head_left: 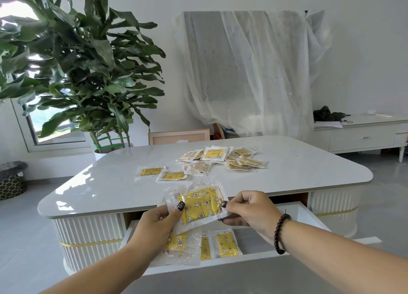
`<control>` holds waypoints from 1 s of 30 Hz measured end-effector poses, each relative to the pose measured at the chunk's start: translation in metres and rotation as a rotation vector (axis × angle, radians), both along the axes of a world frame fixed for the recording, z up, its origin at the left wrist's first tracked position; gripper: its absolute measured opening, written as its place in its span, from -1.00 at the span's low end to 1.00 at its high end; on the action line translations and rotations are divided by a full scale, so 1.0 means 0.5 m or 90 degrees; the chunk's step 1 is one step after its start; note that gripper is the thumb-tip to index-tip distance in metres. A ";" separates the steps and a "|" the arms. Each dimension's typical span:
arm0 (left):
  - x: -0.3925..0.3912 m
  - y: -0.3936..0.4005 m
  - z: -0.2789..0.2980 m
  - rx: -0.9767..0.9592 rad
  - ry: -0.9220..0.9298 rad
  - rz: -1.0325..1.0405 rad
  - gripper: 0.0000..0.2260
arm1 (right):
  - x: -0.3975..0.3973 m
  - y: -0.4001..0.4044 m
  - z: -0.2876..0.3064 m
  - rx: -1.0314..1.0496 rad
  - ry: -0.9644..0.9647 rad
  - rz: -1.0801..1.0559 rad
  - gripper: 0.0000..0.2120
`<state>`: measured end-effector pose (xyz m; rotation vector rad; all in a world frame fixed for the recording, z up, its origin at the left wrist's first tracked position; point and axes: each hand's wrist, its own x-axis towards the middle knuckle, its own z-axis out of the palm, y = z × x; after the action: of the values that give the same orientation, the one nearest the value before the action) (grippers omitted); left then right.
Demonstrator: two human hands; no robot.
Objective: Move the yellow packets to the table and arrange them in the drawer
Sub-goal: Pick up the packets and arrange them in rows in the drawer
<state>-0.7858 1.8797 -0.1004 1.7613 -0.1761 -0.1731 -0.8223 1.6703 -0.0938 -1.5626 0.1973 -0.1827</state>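
Above the open drawer [304, 214], both hands [154, 225] [254, 212] pinching one yellow packet [201, 205]

Between the left hand [157, 222] and the right hand [249, 209] is a yellow printed packet in clear, crinkled, shiny plastic wrap [198, 205]. Beyond the hands, the white rounded table top [309, 172] looks smooth and glossy, with reflections of light. Under the hands, the white open drawer [254, 258] has a smooth matt finish. On the right wrist sits a bracelet of dark polished beads [280, 234].
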 end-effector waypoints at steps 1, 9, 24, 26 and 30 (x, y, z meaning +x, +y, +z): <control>0.000 0.000 0.000 0.008 -0.009 0.001 -0.77 | 0.001 0.001 0.000 -0.001 0.004 -0.011 -0.88; 0.001 -0.004 -0.004 0.052 -0.071 -0.006 -0.81 | -0.003 0.004 0.007 -0.007 0.035 0.002 -0.85; 0.026 -0.020 -0.021 0.007 -0.056 -0.026 -0.75 | 0.011 -0.010 -0.018 -0.085 0.071 -0.017 -0.90; 0.043 -0.032 -0.024 -0.001 -0.027 -0.014 -0.83 | 0.018 -0.016 -0.024 -0.091 0.089 -0.020 -0.89; 0.063 -0.055 -0.028 0.009 0.013 -0.024 -0.90 | 0.030 -0.030 -0.036 -0.085 0.122 -0.038 -0.85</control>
<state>-0.7544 1.8521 -0.1145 1.7709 -0.1941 -0.2199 -0.8072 1.6553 -0.1117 -1.7082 0.3882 -0.0939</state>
